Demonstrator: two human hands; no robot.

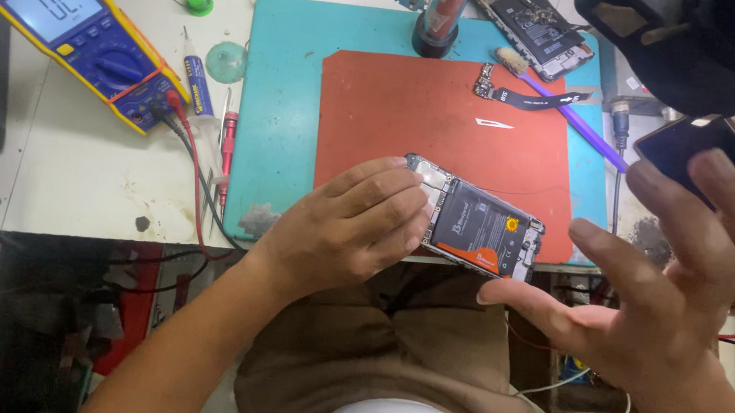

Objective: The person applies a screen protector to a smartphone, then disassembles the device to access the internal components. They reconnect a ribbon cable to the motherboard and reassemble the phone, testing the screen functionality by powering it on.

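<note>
An opened phone (478, 229) with its back cover off and a dark battery showing lies at the near edge of a red mat (418, 109). My left hand (350, 228) grips the phone's left end, fingers curled over it. My right hand (671, 275) hovers to the right of the phone with fingers spread and palm up, holding nothing. A dark phone-like slab (692, 145) lies just behind those fingers.
A yellow and blue multimeter (78, 31) with red and black leads sits at the left. A teal mat (276, 109) lies under the red one. A second opened phone (534, 20), a flex cable (524, 95), a purple tool (585, 131), a dark cylinder (440, 17) and a small tube (197, 85) stand around.
</note>
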